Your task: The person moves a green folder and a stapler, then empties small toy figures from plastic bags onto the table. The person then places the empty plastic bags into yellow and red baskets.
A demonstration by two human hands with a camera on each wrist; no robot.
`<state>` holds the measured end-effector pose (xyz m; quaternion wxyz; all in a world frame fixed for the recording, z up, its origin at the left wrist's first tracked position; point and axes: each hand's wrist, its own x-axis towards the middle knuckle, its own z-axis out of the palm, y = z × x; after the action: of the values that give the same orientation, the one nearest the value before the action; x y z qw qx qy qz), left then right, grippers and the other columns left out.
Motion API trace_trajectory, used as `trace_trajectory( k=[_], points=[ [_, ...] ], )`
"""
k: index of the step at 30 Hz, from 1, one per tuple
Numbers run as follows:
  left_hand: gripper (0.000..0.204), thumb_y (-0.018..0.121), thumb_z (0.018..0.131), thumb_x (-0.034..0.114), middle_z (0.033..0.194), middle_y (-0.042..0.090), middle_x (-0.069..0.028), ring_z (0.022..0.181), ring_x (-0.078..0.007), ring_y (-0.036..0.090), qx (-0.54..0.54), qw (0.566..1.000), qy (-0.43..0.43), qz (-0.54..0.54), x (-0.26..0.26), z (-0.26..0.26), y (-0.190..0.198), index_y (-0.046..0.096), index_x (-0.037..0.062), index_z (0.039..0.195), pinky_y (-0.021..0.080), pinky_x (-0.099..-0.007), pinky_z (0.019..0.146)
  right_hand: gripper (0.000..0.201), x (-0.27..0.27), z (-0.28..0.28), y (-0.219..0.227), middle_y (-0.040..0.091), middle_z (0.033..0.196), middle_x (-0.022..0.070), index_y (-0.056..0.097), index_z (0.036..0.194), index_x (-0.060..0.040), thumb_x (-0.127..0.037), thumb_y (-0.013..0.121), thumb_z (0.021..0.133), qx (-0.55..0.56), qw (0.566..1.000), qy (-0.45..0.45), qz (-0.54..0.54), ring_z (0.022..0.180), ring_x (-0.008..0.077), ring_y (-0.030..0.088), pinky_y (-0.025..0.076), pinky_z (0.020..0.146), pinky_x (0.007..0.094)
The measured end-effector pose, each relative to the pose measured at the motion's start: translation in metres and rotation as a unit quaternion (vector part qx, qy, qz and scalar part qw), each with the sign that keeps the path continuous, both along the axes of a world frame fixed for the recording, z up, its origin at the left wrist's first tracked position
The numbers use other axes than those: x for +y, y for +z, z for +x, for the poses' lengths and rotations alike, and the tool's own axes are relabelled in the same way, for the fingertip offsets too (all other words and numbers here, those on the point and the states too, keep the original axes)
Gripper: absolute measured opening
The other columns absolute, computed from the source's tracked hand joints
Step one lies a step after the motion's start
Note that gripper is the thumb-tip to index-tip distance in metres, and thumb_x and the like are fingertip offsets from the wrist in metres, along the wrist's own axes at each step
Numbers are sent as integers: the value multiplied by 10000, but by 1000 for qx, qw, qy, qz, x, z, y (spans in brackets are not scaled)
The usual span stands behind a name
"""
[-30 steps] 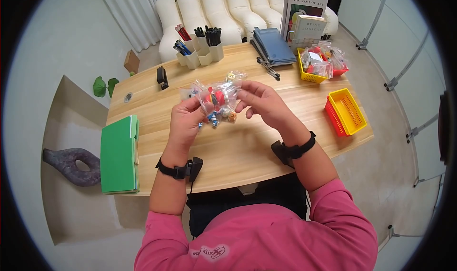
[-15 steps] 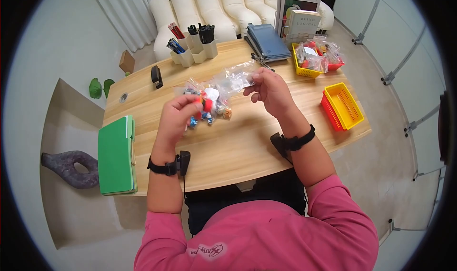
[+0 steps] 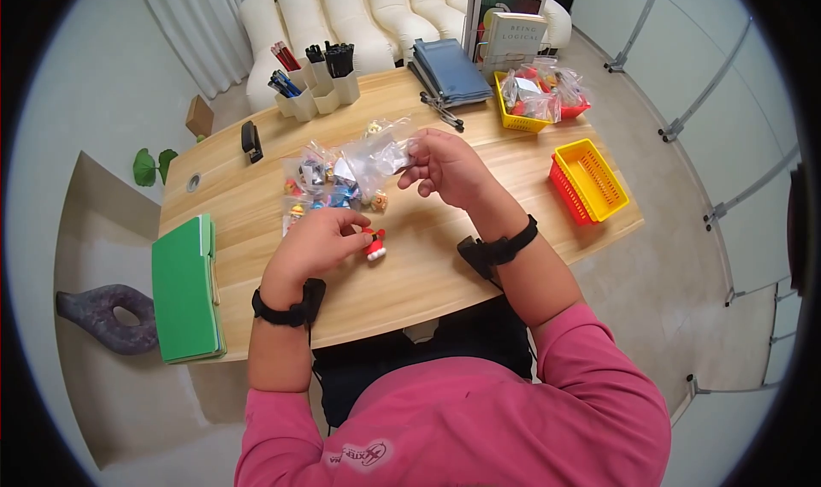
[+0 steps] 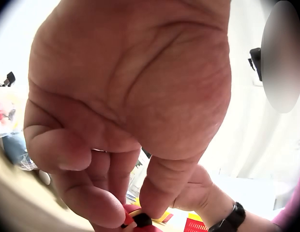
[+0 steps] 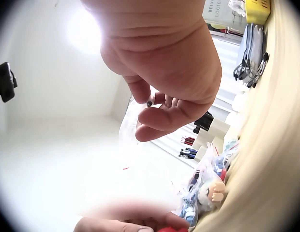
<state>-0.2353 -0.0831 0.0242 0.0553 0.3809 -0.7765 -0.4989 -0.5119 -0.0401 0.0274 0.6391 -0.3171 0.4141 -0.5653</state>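
Note:
My left hand (image 3: 312, 241) pinches a small red toy figurine (image 3: 375, 249) with a black band and white feet, low over the front of the table. In the left wrist view, the figurine (image 4: 142, 220) shows red and black between thumb and fingertips. A clear zip bag (image 3: 369, 164) hangs from the thumb and fingers of my right hand (image 3: 451, 169). Behind the left hand lie several bagged figurines (image 3: 315, 176), and a small orange-and-cream figurine (image 3: 379, 200) sits at their right edge.
Stacked yellow and red baskets (image 3: 590, 183) stand at the right. Behind them a yellow basket (image 3: 520, 124) holds more bagged toys. Blue folders (image 3: 453, 75), black clips (image 3: 442, 113), a pen holder (image 3: 321, 98), a stapler (image 3: 251, 142) and a green folder (image 3: 183, 290) surround the work area.
The figurine has come out of the bag. My left hand has carried it down towards the table's front, while my right hand keeps the bag, drawn away from it.

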Motion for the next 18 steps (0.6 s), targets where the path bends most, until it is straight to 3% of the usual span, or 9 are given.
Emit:
trace_trajectory(
  k=[2,6,8,9,12,15,18],
  points=[
    [371,749,930,221,852,726,-31,742,-89,632,-36,995,8,-89,3,-2,8,739,-25,1207,498,-268,664,161,0,2,0,731,929,113,589,1037,-88,-216,628,948,7,1000,14,-1,752,220,759,518,515,288],
    [349,745,945,218,842,720,-35,746,-86,620,18,992,24,-122,4,-5,15,738,-23,1199,498,-273,676,168,-1,2,-5,737,927,103,609,1041,-120,-271,645,976,17,999,43,-5,774,224,759,518,521,294],
    [333,762,929,216,846,756,-93,763,-177,698,49,980,53,-188,-1,-7,9,739,-24,1158,537,-328,707,225,2,-1,-3,748,934,80,644,1021,-134,-355,636,980,-24,999,46,10,819,210,748,516,591,305],
    [287,759,941,170,813,731,-68,735,-144,660,111,971,64,-200,-1,-8,-1,741,-22,1154,521,-313,690,214,5,-4,0,756,958,72,663,1026,-143,-350,629,981,-70,996,61,9,829,213,745,516,616,299],
    [266,754,952,158,784,699,-43,706,-107,605,120,980,71,-141,5,-11,10,743,-24,1145,498,-288,669,199,20,-23,10,772,1039,98,652,1021,-147,-326,660,934,-143,989,36,-3,853,212,760,514,618,289],
    [253,750,957,151,765,677,-28,686,-88,568,144,975,74,-150,7,-10,9,742,-29,1134,482,-270,656,183,62,-55,35,762,1067,96,641,1021,-150,-315,676,949,-112,990,-58,-56,878,220,766,551,638,306],
    [251,746,958,149,765,687,-25,679,-92,581,139,975,64,-161,12,-10,20,740,-29,1135,484,-272,651,161,117,-105,57,742,1035,82,638,1088,-88,-204,670,980,69,965,-220,-124,870,229,781,562,577,275]
  ],
)
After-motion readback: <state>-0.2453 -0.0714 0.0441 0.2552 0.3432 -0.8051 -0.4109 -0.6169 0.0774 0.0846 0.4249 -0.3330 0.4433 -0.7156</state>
